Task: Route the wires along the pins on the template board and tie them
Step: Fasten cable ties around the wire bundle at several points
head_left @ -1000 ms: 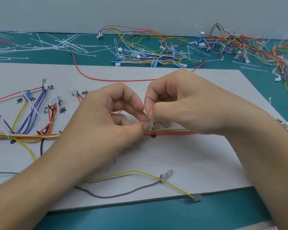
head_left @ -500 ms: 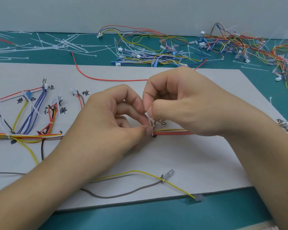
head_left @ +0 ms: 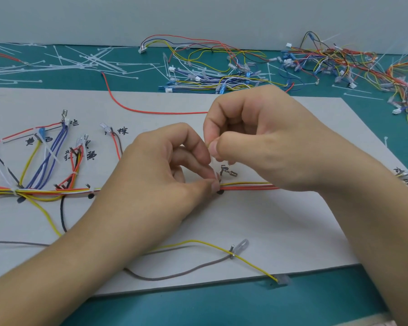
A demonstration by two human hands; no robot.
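Observation:
A grey template board [head_left: 280,222] lies flat with handwritten labels and black marks. A bundle of red, yellow and white wires [head_left: 245,186] runs left to right across its middle. My left hand [head_left: 165,175] pinches the bundle at a black mark [head_left: 220,191] with thumb and forefinger. My right hand [head_left: 264,140] is just above it, pinching the upright tail of a clear cable tie [head_left: 213,161] that rises from the bundle. A small metal terminal [head_left: 229,172] lies between the hands. On the left, tied branches of blue, yellow and red wires [head_left: 50,158] fan upward.
A loose yellow wire [head_left: 252,264] and a grey wire [head_left: 174,275] cross the board's near edge. A long red wire [head_left: 137,109] curves over the far side. Spare white cable ties [head_left: 80,64] and piles of wire harnesses [head_left: 222,74] lie on the teal table behind.
My right hand has risen slightly, drawing the cable tie's tail upward. My left hand has stayed pinching the bundle at the black mark.

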